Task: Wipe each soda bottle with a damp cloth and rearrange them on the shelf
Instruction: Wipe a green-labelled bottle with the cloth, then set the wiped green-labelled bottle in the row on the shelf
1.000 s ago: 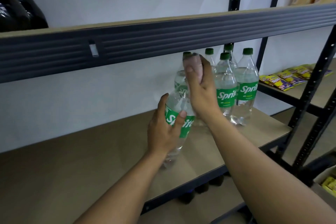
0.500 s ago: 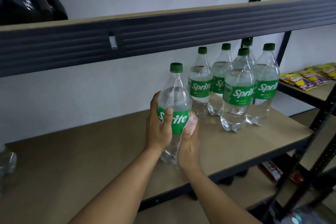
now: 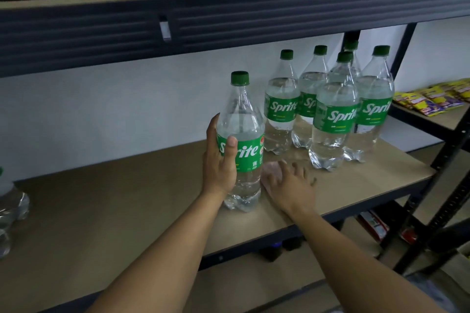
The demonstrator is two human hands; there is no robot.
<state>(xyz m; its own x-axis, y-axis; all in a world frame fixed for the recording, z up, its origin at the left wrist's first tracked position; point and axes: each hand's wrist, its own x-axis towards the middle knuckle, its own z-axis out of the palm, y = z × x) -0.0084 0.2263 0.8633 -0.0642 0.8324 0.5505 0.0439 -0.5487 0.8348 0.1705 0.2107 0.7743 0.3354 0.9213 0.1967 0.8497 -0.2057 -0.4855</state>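
Note:
A clear Sprite bottle (image 3: 241, 119) with a green cap and label stands upright on the wooden shelf board (image 3: 127, 198). My left hand (image 3: 220, 168) grips it round the label, thumb across the front. Just right of its base, my right hand (image 3: 292, 188) lies low on the board with fingers spread, resting on a small pinkish cloth (image 3: 270, 170) that shows at the thumb side. Several more Sprite bottles (image 3: 333, 119) stand clustered at the back right of the same shelf, apart from both hands.
The dark beam of the upper shelf (image 3: 229, 20) hangs low over the bottle caps. Another clear bottle (image 3: 10, 201) is cut off at the far left. Black uprights (image 3: 445, 173) bound the right end. Yellow snack packets (image 3: 432, 99) lie on the neighbouring shelf.
My right hand with the cloth came down from the bottle's neck, past its lower side, onto the board to its right. My left hand kept its grip on the bottle.

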